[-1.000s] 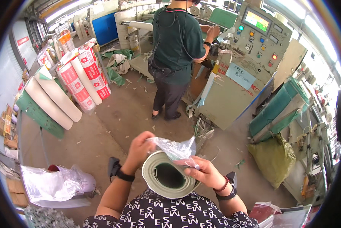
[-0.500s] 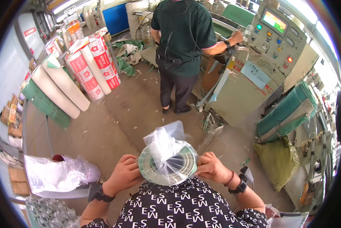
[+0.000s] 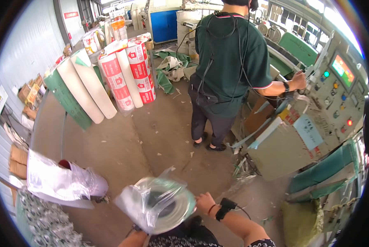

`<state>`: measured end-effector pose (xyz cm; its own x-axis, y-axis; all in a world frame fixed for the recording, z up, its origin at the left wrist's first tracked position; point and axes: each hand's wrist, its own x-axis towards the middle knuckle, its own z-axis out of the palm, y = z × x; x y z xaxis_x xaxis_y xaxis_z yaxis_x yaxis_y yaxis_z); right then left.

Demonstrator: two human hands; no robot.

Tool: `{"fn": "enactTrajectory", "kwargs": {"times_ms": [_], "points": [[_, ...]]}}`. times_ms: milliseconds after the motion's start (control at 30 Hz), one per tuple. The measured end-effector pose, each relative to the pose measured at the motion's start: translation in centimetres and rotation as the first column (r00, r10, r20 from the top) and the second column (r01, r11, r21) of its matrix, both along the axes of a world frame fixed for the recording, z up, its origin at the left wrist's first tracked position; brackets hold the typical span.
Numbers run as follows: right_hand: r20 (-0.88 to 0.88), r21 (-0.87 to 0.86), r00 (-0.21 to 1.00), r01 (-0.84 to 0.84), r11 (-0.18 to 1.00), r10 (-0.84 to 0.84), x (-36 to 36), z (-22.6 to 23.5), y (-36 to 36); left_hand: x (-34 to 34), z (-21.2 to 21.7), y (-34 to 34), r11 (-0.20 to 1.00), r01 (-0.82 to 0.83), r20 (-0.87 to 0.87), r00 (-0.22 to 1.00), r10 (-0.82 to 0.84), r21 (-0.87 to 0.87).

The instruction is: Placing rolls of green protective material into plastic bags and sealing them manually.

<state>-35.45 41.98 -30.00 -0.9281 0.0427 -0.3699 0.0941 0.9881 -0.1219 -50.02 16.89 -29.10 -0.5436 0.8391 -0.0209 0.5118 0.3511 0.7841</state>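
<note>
In front of my body is a flat, ring-shaped roll point(image 3: 179, 210) of pale green and whitish strip, with a dark round hole in its middle. A clear plastic bag point(image 3: 131, 202) wraps it, with loose film bunched over the top. My right hand point(image 3: 205, 202) is closed on the roll's right edge, fingers pinching the rim through the film. My left forearm comes in at the lower left and reaches the roll's near left edge. The roll and film cover my left hand, so its fingers are hidden.
A person point(image 3: 229, 70) stands ahead, back turned, one hand by a control cabinet point(image 3: 283, 152). Tall wrapped rolls point(image 3: 118, 82) stand at the left. A film-covered lilac roll point(image 3: 94, 183) lies near left, green rolls point(image 3: 326, 168) at right. Scraps litter the floor.
The roll has shifted left and down in view and tilted, its bag's film now spread leftward. My left hand has gone out of sight behind it. My view has swung left.
</note>
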Motion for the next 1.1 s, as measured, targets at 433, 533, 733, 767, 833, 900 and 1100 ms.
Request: {"fn": "enactTrajectory", "kwargs": {"times_ms": [433,533,733,767,833,900,1100], "points": [[0.235,0.015,0.959,0.159,0.987,-0.158,-8.7,-31.5,-3.0,-3.3,-35.7,-1.2,0.853,0.185,0.164,0.979,-0.119,-0.488],[0.301,-0.059,0.946,0.148,0.987,-0.123,-13.3,-31.9,-3.7,-5.8,-41.8,-6.0,0.843,0.255,0.006,0.958,-0.287,-0.474],[0.003,-0.558,0.92,0.327,0.762,-0.393,-16.9,-28.3,3.0,-14.9,-25.3,6.9,0.735,0.626,0.93,0.368,0.016,-0.26],[-0.091,-0.681,0.907,0.244,0.69,-0.41,-17.7,-28.2,4.1,-17.0,-21.0,8.7,0.855,0.484,0.941,0.338,0.014,-0.186],[0.121,-0.871,0.814,0.362,0.333,-0.568,-22.8,-20.5,6.6,-22.8,-12.5,10.5,0.968,0.244,0.88,0.471,-0.059,-0.065],[0.376,-0.896,0.675,0.438,-0.065,-0.635,-23.3,-14.2,8.0,-24.9,-10.3,10.0,0.995,-0.098,0.911,0.41,0.033,0.008],[0.583,-0.777,0.608,0.611,-0.151,-0.539,-9.7,-3.9,3.9,-9.0,-4.7,4.0,0.903,-0.359,0.965,0.018,0.261,-0.238]]}}
